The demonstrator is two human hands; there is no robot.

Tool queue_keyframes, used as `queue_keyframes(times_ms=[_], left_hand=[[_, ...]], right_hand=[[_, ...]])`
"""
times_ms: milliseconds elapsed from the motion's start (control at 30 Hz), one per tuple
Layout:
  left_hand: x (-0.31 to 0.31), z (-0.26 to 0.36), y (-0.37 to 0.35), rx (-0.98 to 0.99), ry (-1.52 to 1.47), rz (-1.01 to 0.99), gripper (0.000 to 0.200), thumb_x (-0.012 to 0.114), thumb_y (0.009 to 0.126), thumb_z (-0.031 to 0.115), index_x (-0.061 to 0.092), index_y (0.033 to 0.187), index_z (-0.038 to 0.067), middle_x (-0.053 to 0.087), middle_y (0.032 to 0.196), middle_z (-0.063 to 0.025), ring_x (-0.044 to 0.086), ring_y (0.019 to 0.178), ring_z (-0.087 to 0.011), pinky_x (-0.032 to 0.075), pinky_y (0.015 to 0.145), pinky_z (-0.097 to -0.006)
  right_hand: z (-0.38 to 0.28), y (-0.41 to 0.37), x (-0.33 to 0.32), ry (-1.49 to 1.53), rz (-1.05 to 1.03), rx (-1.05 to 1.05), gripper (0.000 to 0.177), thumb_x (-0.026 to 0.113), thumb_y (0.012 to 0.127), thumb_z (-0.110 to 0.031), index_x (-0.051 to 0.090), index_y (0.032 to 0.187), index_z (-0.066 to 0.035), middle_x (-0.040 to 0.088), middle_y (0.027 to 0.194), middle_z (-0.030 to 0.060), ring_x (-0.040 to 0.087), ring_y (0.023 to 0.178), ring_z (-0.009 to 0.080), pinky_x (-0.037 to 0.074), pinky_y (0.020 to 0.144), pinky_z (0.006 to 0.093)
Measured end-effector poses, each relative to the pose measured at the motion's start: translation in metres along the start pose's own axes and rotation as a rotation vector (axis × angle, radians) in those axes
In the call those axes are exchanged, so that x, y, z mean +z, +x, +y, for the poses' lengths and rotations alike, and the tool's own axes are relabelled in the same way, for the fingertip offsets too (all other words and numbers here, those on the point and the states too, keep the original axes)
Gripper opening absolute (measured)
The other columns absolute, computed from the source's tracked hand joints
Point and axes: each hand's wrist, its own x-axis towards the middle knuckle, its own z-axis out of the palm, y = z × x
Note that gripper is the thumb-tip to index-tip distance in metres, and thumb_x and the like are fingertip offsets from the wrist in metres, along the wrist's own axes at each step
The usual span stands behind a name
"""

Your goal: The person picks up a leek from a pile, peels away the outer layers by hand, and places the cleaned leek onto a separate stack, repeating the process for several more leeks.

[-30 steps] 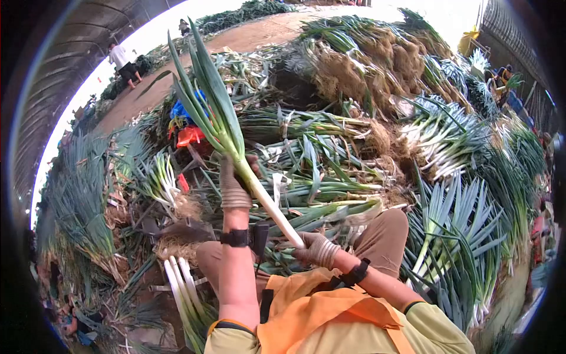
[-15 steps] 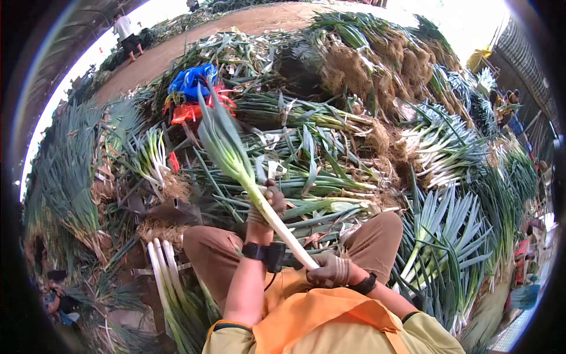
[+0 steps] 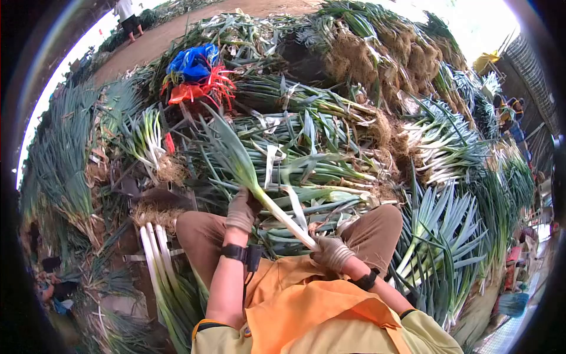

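A leek slants across my lap, its green leaves up to the left and its white end down to the right. My left hand, in a grey-brown work glove, is closed around the stalk just under where the leaves fan out. Gloved as well, my right hand is closed on the white end, and its fingers hide the tip. A loose pale leaf strip stands out beside the stalk, its upper part blurred over the leeks behind.
Piled leeks lie in front of my knees. Cleaned white leeks rest at my left, and more leeks lean at my right. Blue and red plastic ties sit on the pile. A person stands far back left.
My left hand has moved down and left along with the leek, which sits lower now. A pale leaf strip has come away from the stalk. My right hand keeps its hold on the white end.
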Motion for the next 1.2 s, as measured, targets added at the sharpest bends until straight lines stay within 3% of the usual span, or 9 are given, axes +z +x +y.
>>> queue_keyframes(times_ms=[267,467,500,700,767,833,967,1033,1200], left_hand=[[-0.009,-0.04,0.015,-0.151,0.335,0.161,0.007,0.059,0.079,0.016,0.059,0.075,0.01,0.055,0.059,-0.0005,0.045,0.041,-0.0111,0.037,0.039,-0.0244],[0.074,-0.022,-0.109,-0.008,0.946,-1.158,0.013,0.058,0.08,0.012,0.059,0.086,0.002,0.059,0.074,0.001,0.053,0.071,-0.0062,0.044,0.065,-0.0236],[0.085,-0.009,-0.12,-0.474,0.949,-1.239,0.013,0.059,0.079,0.011,0.06,0.088,0.002,0.06,0.076,-0.0003,0.054,0.071,-0.0075,0.045,0.066,-0.0233],[-0.001,0.006,0.017,-0.644,1.3,-0.325,0.034,0.051,0.084,0.028,0.055,0.102,0.0,0.061,0.09,-0.0121,0.06,0.079,-0.0215,0.05,0.071,-0.0306],[0.027,0.013,0.013,-0.47,0.096,-0.316,0.045,0.052,0.081,0.042,0.052,0.106,0.005,0.059,0.087,-0.0088,0.058,0.074,-0.0223,0.05,0.066,-0.0376],[0.07,0.01,0.014,-0.094,-0.214,-0.282,0.05,0.051,0.082,0.042,0.042,0.114,0.004,0.054,0.095,-0.0102,0.056,0.076,-0.0217,0.051,0.064,-0.0351],[0.093,0.011,0.09,-0.28,-0.182,0.02,0.026,0.052,0.081,0.022,0.044,0.089,-0.001,0.049,0.072,-0.0091,0.049,0.055,-0.016,0.046,0.044,-0.0242],[0.101,0.02,0.107,-0.36,-0.211,-0.022,0.02,0.05,0.081,0.02,0.045,0.084,0.0,0.048,0.067,-0.007,0.048,0.052,-0.0152,0.044,0.042,-0.0244],[0.14,0.063,0.107,-0.186,-0.111,0.001,0.021,0.05,0.081,0.021,0.044,0.088,0.002,0.05,0.066,-0.0065,0.048,0.049,-0.0148,0.043,0.042,-0.0246]], right_hand=[[0.013,-0.006,0.004,-0.281,0.071,0.092,0.028,0.055,0.072,-0.02,0.054,0.095,-0.005,0.058,0.074,0.0196,0.058,0.069,0.0336,0.046,0.062,0.0393],[0.034,0.01,-0.007,0.397,0.09,0.223,0.03,0.064,0.07,-0.022,0.058,0.087,0.002,0.06,0.068,0.0082,0.056,0.06,0.0179,0.045,0.056,0.0289],[0.024,0.006,-0.014,0.482,0.027,0.246,0.029,0.063,0.071,-0.02,0.058,0.088,0.002,0.058,0.067,0.0062,0.055,0.057,0.0155,0.044,0.053,0.0276],[-0.019,-0.021,-0.037,0.756,-0.138,0.235,0.029,0.063,0.073,-0.017,0.055,0.093,0.001,0.051,0.06,0.0019,0.048,0.048,0.0088,0.039,0.042,0.024],[-0.03,-0.032,-0.038,0.786,-0.23,0.194,0.029,0.062,0.074,-0.017,0.056,0.095,0.001,0.053,0.064,0.0022,0.049,0.05,0.0088,0.041,0.045,0.0228],[-0.027,-0.034,-0.032,0.747,-0.219,0.135,0.031,0.061,0.075,-0.018,0.055,0.099,0.001,0.055,0.068,0.0022,0.052,0.056,0.0102,0.043,0.049,0.0242],[-0.024,-0.028,-0.029,0.447,-0.043,0.067,0.032,0.064,0.073,-0.019,0.054,0.097,-0.001,0.057,0.066,0.0031,0.052,0.048,0.0126,0.041,0.043,0.0244],[-0.044,-0.024,-0.042,-0.435,0.425,0.035,0.035,0.064,0.069,-0.017,0.054,0.1,-0.004,0.059,0.089,0.0107,0.059,0.071,0.0235,0.047,0.059,0.0324],[-0.06,0.013,-0.065,-0.73,0.578,-0.676,0.023,0.055,0.066,-0.015,0.06,0.087,-0.013,0.045,0.119,0.01,0.039,0.114,0.0294,0.035,0.09,0.0423]])
